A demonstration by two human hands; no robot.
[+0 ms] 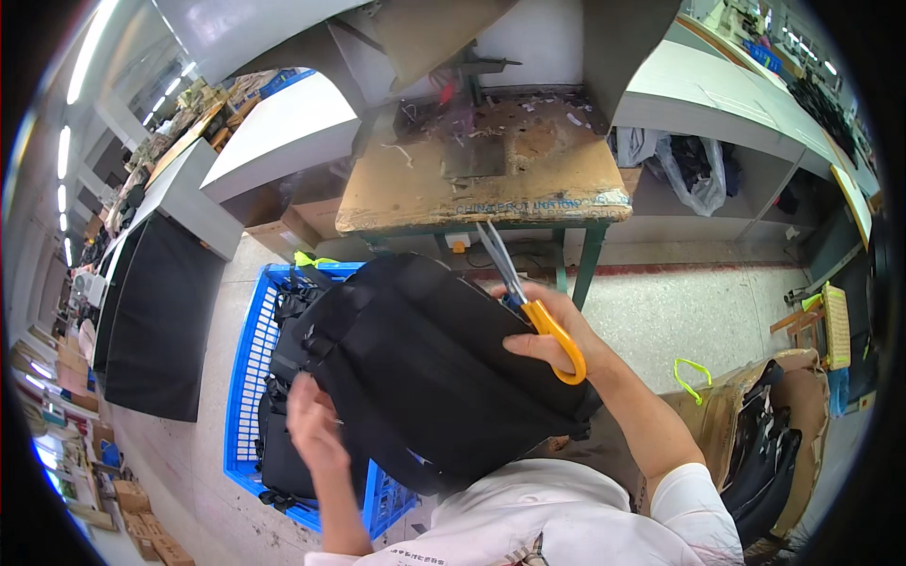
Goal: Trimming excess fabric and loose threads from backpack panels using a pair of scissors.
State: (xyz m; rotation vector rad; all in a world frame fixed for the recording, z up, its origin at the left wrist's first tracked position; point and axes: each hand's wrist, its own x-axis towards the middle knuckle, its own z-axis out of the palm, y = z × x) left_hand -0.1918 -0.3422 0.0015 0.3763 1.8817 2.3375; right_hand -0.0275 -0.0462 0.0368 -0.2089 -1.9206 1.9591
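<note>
A black fabric bag (425,349), which looks like a backpack, is held up in front of my body and overlaps the blue crate. My right hand (557,325) is closed round a pair of scissors with orange handles (557,344) at the bag's right edge. The blades point up and away toward the worktable, slightly parted at the tips. At the bag's left edge is my left hand (316,420), smeared by motion; whether its fingers touch the fabric I cannot tell.
Beneath the bag stands a blue plastic crate (243,406) filled with black bags and straps. A worn worktable (396,189) with scraps is ahead. On the right, a cardboard box (727,415) holds more black pieces. White counters (698,94) flank the table; a black panel (156,321) stands left.
</note>
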